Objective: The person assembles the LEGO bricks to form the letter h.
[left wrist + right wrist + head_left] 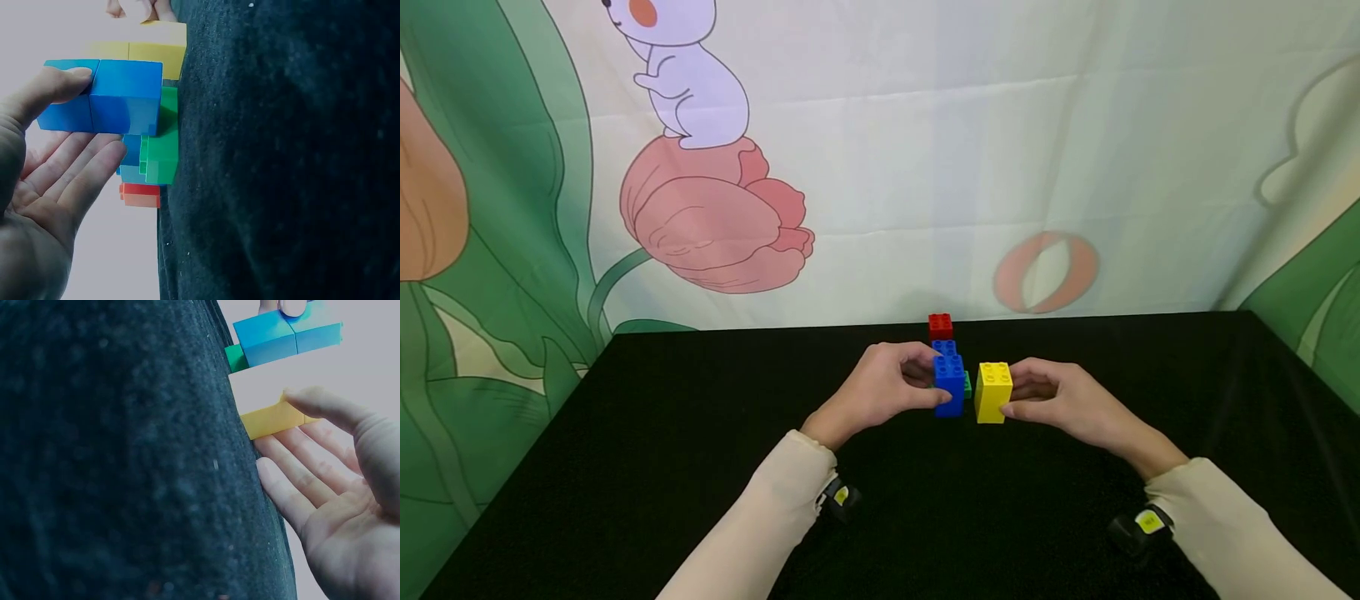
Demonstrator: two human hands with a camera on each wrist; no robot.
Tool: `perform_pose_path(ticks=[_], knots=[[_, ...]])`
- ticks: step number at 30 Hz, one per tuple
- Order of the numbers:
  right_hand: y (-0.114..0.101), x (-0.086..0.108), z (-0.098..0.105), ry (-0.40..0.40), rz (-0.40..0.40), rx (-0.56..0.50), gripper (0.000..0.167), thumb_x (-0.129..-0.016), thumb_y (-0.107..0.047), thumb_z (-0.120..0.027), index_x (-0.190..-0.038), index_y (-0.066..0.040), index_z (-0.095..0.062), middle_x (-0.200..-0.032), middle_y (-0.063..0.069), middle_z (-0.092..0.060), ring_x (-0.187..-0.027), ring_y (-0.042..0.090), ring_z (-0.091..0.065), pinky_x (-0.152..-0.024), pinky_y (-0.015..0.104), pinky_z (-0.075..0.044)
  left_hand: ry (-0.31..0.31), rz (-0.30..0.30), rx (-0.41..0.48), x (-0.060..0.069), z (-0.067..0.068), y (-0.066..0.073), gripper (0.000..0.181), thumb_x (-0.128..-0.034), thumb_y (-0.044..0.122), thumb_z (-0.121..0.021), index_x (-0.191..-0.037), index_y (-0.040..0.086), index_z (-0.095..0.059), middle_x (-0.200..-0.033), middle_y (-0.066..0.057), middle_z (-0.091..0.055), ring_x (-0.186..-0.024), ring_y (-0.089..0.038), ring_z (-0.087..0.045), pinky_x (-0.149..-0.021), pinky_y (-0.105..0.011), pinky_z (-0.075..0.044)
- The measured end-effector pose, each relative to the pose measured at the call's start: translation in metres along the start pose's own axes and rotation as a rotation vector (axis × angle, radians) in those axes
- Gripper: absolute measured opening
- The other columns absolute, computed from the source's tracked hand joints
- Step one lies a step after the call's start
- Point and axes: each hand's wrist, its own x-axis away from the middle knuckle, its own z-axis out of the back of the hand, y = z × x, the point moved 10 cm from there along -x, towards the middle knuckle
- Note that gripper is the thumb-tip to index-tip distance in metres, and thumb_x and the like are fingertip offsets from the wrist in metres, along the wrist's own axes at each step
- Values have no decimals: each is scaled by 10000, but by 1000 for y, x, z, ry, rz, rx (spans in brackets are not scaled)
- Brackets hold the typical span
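Observation:
My left hand (891,382) pinches a stack of two blue toy building bricks (949,387), thumb on the near side and fingers behind; the seam between the bricks shows in the left wrist view. Just to its right, my right hand (1060,398) holds a stack of two yellow bricks (992,393) upright, its thumb on the near face (269,419). A narrow gap parts the two stacks in the head view. Behind the blue stack are a green brick (164,147), another blue brick (943,347) and a red brick (940,326), partly hidden.
A black cloth covers the table (662,467). Along its far edge hangs a printed curtain (910,183) with a white animal and flowers. The red brick stands close to that far edge.

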Motion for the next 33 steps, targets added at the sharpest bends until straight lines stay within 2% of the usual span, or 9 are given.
perform_pose_path(ticks=[7, 16, 27, 33], knots=[[0, 1, 0, -1, 0, -8, 452, -947, -237, -807, -1328, -56, -645, -1256, 126, -691, -1144, 290, -696, -967, 455, -593, -14, 15, 20, -1, -2, -3, 353, -925, 123, -851, -1238, 40, -711, -1143, -62, -743, -1009, -172, -740, -922, -304, -607], [0, 1, 0, -7, 6, -21, 446, -949, -229, -804, -1328, -56, -644, -1256, 126, -692, -1146, 286, -696, -959, 411, -596, -24, 2, 19, -1, -5, -3, 352, -926, 102, -845, -1243, 26, -712, -1130, -68, -744, -1004, -172, -739, -916, -289, -606], [0, 1, -1, -12, 1, -21, 453, -953, -241, -802, -1333, -54, -640, -1263, 124, -691, -1150, 284, -694, -974, 450, -589, -45, 8, 29, -1, -9, -7, 348, -935, 101, -837, -1251, 34, -709, -1144, -65, -742, -1019, -170, -738, -921, -289, -604], [0, 1, 0, -12, -2, -20, 453, -953, -234, -801, -1337, -53, -640, -1265, 125, -694, -1154, 287, -694, -977, 449, -589, -43, -4, 43, -1, -10, -5, 408, -925, 103, -847, -1294, 36, -687, -1175, -74, -737, -1034, -182, -731, -931, -285, -598]])
